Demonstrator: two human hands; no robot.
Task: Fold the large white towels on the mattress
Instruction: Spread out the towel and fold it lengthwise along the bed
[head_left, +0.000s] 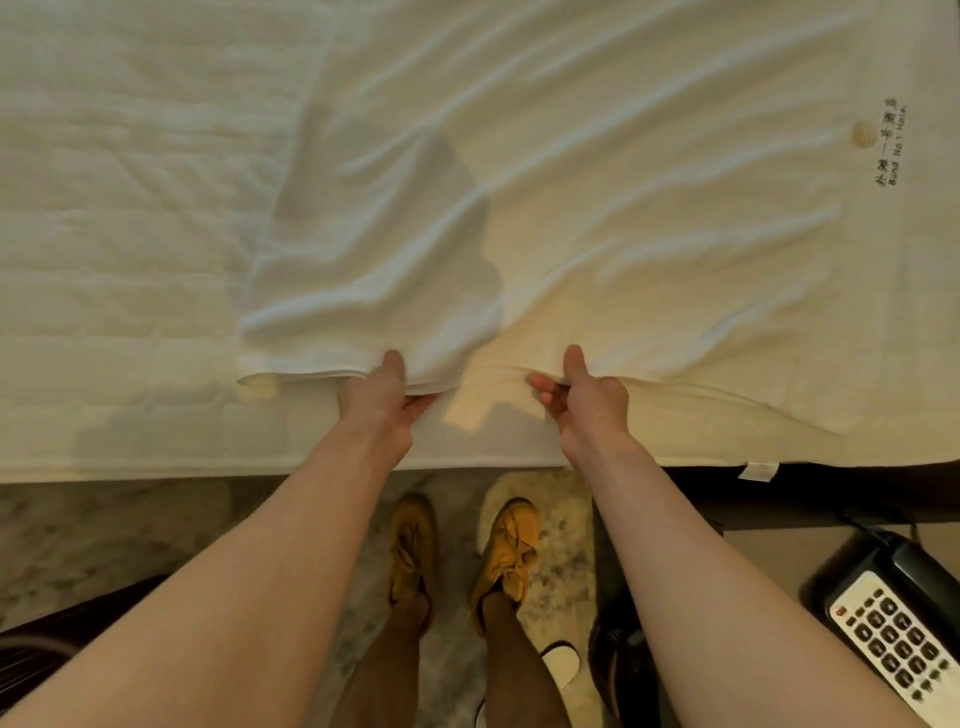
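Left hand (387, 397) and right hand (584, 402) each pinch the towel (571, 182) by its near hem, thumbs on top, fingers under. It lies rumpled across the mattress (130, 208) (soft, limp, likely light); corners should hold better. Phone (893, 623) sits low right.

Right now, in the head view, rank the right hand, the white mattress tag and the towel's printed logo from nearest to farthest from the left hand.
1. Right hand, close beside it on the towel edge.
2. White tag, farther right on the mattress near edge.
3. Printed logo, far right, up the towel.
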